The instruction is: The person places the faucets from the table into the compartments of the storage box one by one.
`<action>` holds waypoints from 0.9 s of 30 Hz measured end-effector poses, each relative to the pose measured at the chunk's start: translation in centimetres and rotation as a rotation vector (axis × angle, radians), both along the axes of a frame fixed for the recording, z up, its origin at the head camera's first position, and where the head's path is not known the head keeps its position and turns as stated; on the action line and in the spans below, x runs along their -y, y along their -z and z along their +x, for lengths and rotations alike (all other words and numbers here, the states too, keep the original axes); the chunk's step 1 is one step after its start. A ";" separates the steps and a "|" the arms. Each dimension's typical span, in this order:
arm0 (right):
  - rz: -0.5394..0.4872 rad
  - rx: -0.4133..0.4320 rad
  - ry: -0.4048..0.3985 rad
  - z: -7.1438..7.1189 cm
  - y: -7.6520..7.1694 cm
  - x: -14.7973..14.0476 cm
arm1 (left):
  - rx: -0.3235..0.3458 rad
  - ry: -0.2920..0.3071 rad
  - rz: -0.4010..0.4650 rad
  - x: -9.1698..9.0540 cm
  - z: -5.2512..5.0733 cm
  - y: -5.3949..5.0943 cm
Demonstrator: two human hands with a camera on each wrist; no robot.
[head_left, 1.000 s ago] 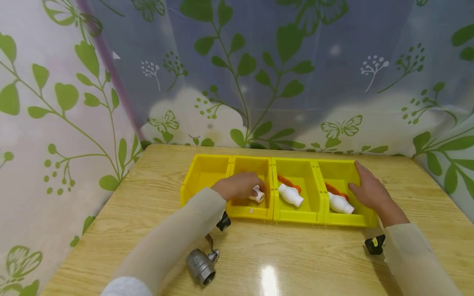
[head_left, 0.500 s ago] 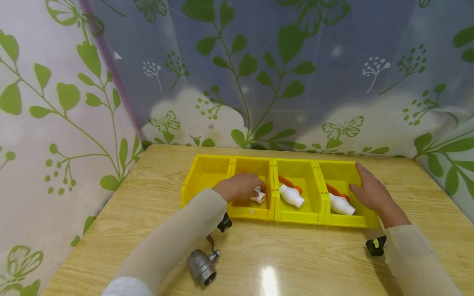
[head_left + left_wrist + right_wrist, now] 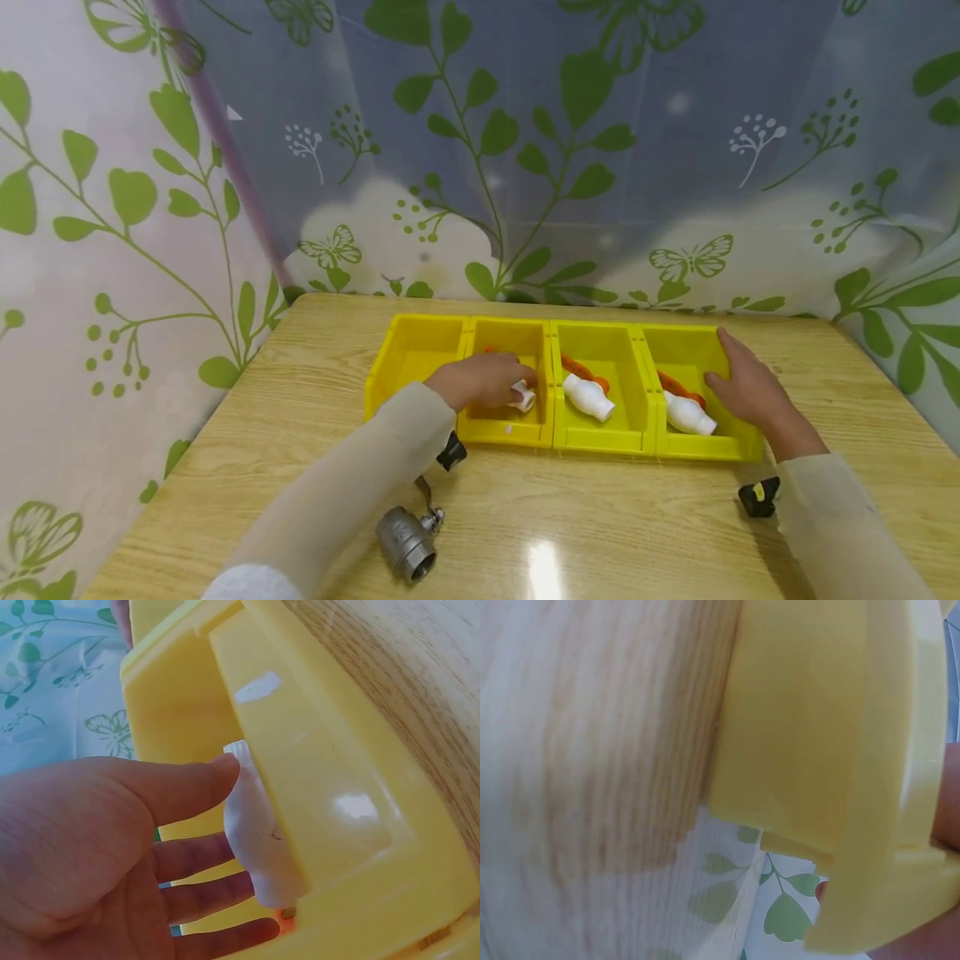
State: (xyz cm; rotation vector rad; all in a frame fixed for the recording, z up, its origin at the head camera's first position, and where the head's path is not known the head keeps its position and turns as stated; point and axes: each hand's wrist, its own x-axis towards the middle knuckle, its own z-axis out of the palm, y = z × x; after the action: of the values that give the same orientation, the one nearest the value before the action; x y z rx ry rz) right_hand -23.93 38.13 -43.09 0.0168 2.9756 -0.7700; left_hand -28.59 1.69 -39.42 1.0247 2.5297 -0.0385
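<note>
In the head view my left hand reaches into the second yellow bin from the left. Thumb and fingers hold a white plastic ball valve there; the left wrist view has the thumb on its upper end and fingers behind it. A bit of its orange handle shows near the little finger. My right hand grips the right side wall of the rightmost yellow bin, thumb on the inner side. Seen from the right wrist, the bin wall hides most of that hand.
White ball valves with orange handles lie in the third bin and the rightmost bin. A metal ball valve rests on the wooden table, below my left forearm. Patterned cloth hangs behind the table.
</note>
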 end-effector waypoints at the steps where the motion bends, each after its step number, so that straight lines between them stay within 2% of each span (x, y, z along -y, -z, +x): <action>1: -0.002 0.001 0.000 0.0 0.0 0.0 | 0.003 0.000 0.000 0.0 0.1 -0.1; 14: -0.008 0.010 0.001 0.1 -0.1 0.1 | -0.008 0.036 0.037 1.0 1.0 -0.7; 21: -0.009 0.011 -0.002 0.2 -0.3 0.1 | -0.005 0.090 0.124 2.1 1.8 -1.0; 27: -0.021 0.008 0.000 0.2 -0.3 0.2 | -0.018 0.098 0.199 3.0 2.6 -1.1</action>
State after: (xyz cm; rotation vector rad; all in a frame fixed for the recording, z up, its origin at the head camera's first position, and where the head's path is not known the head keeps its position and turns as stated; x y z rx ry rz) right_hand -23.76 37.97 -42.84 0.0181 2.9596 -0.7991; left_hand -25.98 -1.33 -38.35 1.2296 2.5359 0.1809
